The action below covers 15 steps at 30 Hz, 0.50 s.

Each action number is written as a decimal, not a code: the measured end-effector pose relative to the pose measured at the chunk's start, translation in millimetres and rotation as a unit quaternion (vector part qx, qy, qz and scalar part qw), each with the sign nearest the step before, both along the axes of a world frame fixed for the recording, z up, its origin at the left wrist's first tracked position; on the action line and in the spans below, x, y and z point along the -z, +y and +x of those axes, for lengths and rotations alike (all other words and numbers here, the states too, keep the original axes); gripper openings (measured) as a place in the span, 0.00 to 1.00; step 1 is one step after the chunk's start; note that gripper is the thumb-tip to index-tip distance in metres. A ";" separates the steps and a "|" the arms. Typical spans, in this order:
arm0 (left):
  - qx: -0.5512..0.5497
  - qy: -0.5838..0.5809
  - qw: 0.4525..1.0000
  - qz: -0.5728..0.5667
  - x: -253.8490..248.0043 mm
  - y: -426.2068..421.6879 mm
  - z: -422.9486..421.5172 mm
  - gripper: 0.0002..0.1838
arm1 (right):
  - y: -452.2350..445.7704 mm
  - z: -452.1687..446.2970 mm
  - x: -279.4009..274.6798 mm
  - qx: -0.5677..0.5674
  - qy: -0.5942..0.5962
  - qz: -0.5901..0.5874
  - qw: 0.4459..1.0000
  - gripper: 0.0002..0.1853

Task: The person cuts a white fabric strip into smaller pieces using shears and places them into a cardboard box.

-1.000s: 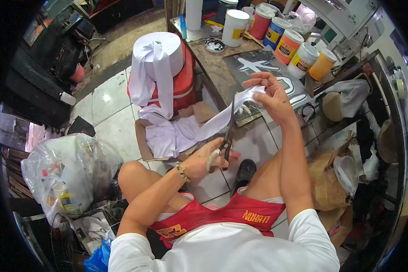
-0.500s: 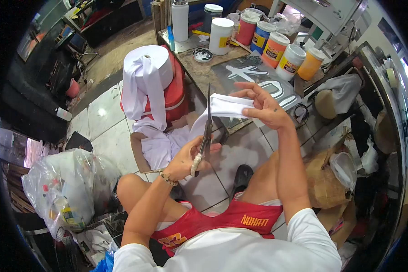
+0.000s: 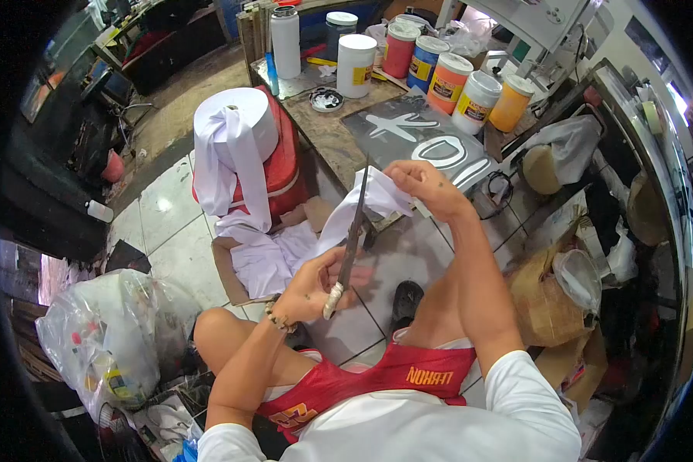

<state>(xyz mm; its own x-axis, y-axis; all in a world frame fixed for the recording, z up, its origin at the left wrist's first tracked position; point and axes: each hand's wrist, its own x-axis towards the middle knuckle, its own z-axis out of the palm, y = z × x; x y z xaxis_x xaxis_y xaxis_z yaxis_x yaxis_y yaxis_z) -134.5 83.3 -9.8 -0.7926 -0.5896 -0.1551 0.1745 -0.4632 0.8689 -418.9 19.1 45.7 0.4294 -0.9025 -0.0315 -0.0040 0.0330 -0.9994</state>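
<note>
My left hand is wrapped round a pair of long scissors, which have a whitish-wrapped handle and point up and away from me. In my right hand I pinch the end of a white fabric strip. The strip passes by the scissor blades and runs down toward my left hand. More white fabric lies heaped in an open cardboard box on the floor. Behind it, a big roll of white fabric rests on a red container, with a loose length hanging down.
A low worktable ahead holds several paint jars, a white bottle and a dark board with white lettering. A clear bag of refuse stands at left. Cardboard and plastic clutter the right side.
The strip, stretched flat between the blades and my right hand before, is now crumpled and bunched. My right hand has turned, with its fingers curled in. The view has shifted slightly.
</note>
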 end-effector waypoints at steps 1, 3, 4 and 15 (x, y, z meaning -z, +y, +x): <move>0.001 0.000 1.000 0.000 0.9 0.5 -0.3 0.41 | -0.7 4.8 -0.8 0.009 0.004 -0.008 1.000 0.22; 0.006 0.006 1.000 0.003 1.2 0.5 -1.0 0.41 | 3.9 12.6 -4.2 -0.007 0.002 0.031 0.999 0.20; 0.006 0.006 1.000 0.003 -1.1 0.5 -1.3 0.41 | 4.8 16.5 -4.1 -0.007 0.013 0.021 1.000 0.18; 0.022 0.033 0.999 -0.030 -14.4 2.3 2.2 0.55 | 20.9 43.9 -19.7 -0.038 -0.062 0.001 0.997 0.19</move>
<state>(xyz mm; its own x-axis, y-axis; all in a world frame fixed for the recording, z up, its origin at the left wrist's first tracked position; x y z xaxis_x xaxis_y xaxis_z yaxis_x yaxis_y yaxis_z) -132.3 85.7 4.7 -0.8248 -0.5613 -0.0678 0.2126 -0.4190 0.8828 -375.0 40.0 65.5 0.4979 -0.8669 0.0237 0.1171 0.0401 -0.9923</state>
